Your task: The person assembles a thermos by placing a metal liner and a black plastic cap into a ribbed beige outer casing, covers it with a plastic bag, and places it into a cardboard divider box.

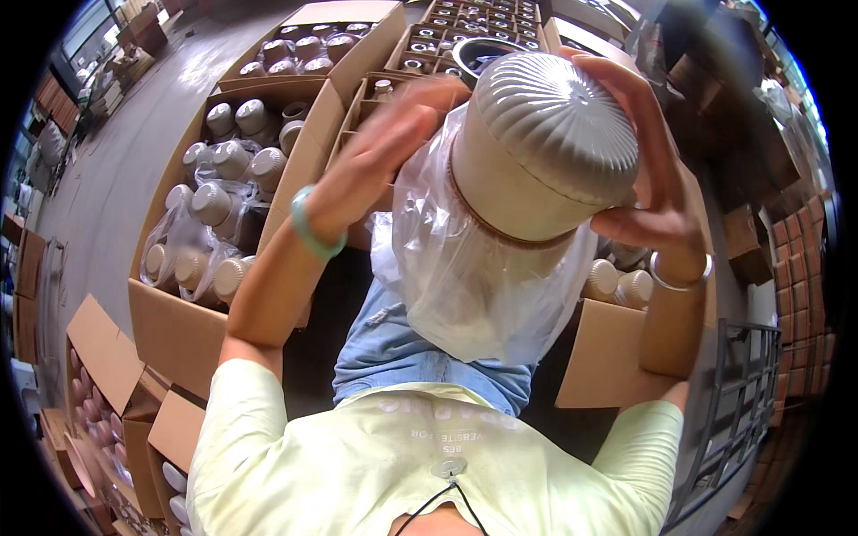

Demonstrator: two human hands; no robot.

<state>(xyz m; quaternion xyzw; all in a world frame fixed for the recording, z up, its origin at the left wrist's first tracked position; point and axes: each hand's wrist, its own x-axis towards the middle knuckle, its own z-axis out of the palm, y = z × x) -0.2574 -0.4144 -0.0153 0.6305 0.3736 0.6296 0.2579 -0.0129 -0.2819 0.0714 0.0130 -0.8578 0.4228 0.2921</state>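
Note:
A grey-beige ribbed jar-like vessel (536, 154), glossy on its fluted end, is lifted in front of me with that end facing up. My right hand (643, 147) grips it, fingers on the upper edge and thumb on the side. A clear plastic bag (482, 288) hangs around and below its lower rim. Blurred, my left hand (395, 147) is at the left of the vessel beside the bag; whether it touches either cannot be told. Just behind the vessel shows the round rim of a dark-centred container (482, 52).
An open cardboard box (177, 308) of similar vessels, some in plastic, stands at left, with another box behind it. Divided cartons (429, 30) lie ahead. At right are a box with ribbed pieces (600, 355), a metal rack (730, 409) and stacked cartons (798, 268).

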